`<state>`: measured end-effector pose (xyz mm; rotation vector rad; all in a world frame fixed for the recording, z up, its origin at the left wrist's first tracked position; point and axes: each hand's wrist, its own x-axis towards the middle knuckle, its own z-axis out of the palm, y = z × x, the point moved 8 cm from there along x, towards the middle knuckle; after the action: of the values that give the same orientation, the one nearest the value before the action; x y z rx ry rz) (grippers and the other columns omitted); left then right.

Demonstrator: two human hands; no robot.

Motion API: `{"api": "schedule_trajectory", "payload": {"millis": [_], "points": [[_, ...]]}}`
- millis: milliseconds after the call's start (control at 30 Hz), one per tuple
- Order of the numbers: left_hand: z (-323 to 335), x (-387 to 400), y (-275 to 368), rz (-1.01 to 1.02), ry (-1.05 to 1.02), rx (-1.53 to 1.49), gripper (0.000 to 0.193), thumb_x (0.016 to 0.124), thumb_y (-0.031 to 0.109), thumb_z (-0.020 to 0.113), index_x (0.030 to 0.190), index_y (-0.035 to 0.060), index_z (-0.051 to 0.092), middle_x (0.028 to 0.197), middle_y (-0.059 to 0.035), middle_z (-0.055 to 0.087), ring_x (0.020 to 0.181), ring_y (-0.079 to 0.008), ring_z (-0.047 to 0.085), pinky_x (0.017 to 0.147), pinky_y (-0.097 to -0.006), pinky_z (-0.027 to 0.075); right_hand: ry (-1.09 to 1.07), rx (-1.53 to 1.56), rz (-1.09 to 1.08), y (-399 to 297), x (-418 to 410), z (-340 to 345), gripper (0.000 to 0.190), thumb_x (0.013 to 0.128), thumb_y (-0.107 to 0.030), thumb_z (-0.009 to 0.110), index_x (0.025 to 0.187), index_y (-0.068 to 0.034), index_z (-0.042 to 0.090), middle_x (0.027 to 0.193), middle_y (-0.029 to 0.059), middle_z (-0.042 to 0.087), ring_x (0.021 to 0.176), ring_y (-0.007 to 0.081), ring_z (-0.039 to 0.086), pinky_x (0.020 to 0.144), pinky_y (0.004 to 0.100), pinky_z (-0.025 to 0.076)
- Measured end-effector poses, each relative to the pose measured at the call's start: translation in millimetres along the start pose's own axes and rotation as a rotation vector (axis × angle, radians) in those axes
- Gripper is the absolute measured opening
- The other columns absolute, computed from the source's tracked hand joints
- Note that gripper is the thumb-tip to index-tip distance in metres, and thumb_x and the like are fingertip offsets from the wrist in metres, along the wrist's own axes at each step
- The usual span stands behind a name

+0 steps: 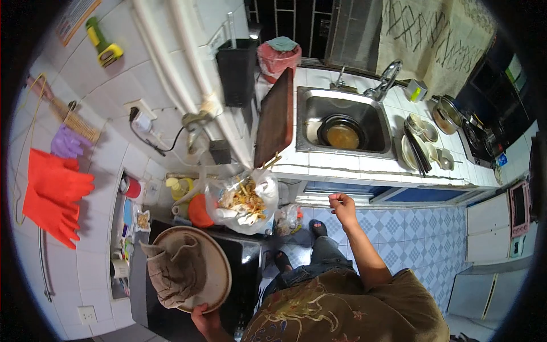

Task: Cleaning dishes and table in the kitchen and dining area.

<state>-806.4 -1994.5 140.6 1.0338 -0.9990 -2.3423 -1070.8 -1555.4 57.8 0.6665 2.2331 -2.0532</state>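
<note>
My left hand (206,318) grips the near rim of a round beige tray (218,273), thumb on top. A crumpled brown cloth (179,267) lies on the tray and overhangs its left side. Under the tray is a black glossy surface (243,278). My right hand (344,208) hangs over the tiled floor in front of the counter, fingers loosely curled with a gap to the thumb; nothing shows in it. Beyond the tray, a clear plastic bag (211,209) stands open, full of food scraps and crumpled tissue (243,199).
A steel sink (301,128) holds a dark basin (322,128) with murky liquid. Beside it stand bowls (408,154), dark chopsticks or sticks (416,149) and a pot (444,115). A cutting board (275,119) leans left of the sink. Orange rubber gloves (55,192) hang on the wall.
</note>
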Motion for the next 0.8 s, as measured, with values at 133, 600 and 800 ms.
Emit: {"api": "schedule_trajectory", "payload": {"millis": [133,600,800], "points": [[66,-7,-21,0.043,-0.165,0.073,0.037,0.069,0.011,0.054,0.104,-0.0016,0.049,0.106,-0.0175,0.05,0.091,-0.0316,0.054,0.08,-0.0461,0.044,0.024,0.054,0.036,-13,34,-26,0.011,0.077,-0.009,0.054,0.086,-0.005,0.058,0.072,0.0003,0.054,0.062,0.0078,0.05,0.054,0.0225,0.043],[402,6,-310,-0.463,-0.487,0.151,0.053,0.06,-0.005,0.049,0.113,-0.002,0.044,0.108,-0.0133,0.052,0.101,-0.029,0.05,0.085,-0.0396,0.042,0.346,0.241,-0.365,-141,361,-291,0.013,0.083,-0.013,0.052,0.088,-0.002,0.056,0.072,0.0018,0.056,0.063,0.0071,0.049,0.054,0.0206,0.04],[445,63,-437,-0.688,-0.363,0.29,0.047,0.065,-0.003,0.048,0.112,0.0004,0.044,0.109,-0.0143,0.051,0.099,-0.0301,0.051,0.084,-0.0444,0.042,0.391,-0.241,-0.49,-164,538,-344,0.022,0.077,-0.008,0.052,0.098,-0.004,0.054,0.079,0.0123,0.06,0.073,0.023,0.058,0.066,0.0316,0.045]]}}
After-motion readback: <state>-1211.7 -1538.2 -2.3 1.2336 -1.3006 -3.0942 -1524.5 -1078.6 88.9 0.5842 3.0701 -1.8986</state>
